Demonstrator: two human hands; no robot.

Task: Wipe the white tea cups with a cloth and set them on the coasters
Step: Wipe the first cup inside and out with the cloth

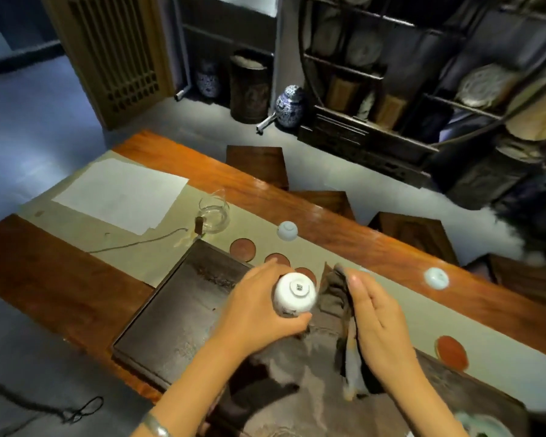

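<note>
My left hand (259, 307) grips a white tea cup (294, 293) with its base turned toward me, above the dark tea tray (177, 316). My right hand (375, 316) holds a dark grey cloth (334, 294) just right of the cup, thumb on the cloth's top edge. Two other white cups sit upside down on the beige runner (265, 222), one (287, 230) at the far side, the other (436, 278) to the right. Three round brown coasters lie past the tray: the left coaster (242, 249), the middle coaster (278, 259) and the third coaster (306, 274), partly behind the cup. A fourth coaster (452, 352) lies at the right.
A glass pitcher (213, 216) stands beyond the tray, with a white paper sheet (120, 192) to its left. Dark wooden stools (256, 165) line the table's far edge. A greenish dish (483, 425) shows at the bottom right corner.
</note>
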